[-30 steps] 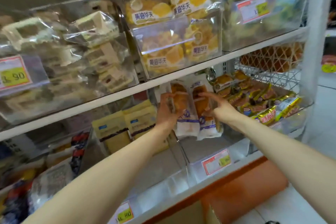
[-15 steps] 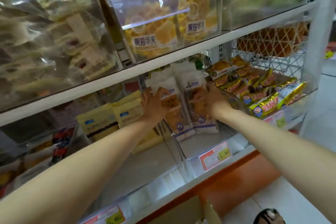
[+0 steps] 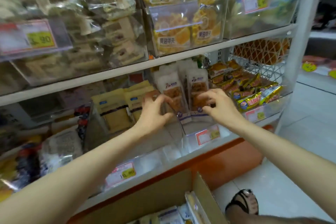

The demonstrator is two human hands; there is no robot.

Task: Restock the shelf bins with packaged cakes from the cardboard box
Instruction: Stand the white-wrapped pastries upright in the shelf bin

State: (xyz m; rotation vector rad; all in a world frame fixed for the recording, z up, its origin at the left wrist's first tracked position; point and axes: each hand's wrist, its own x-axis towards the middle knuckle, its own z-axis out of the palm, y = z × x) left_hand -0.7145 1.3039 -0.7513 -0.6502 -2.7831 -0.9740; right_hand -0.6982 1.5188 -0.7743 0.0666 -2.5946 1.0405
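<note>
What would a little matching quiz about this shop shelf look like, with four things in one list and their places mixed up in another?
Things
1. yellow waffle packs
2. gold-wrapped snacks
3. cardboard box
4. white-and-purple cake packs

Places
A. lowest in view, below everything else
B. upper shelf, middle
C. lower shelf, middle
D. lower shelf, right end

Pairs: 1-B, 2-D, 3-A, 4-C
</note>
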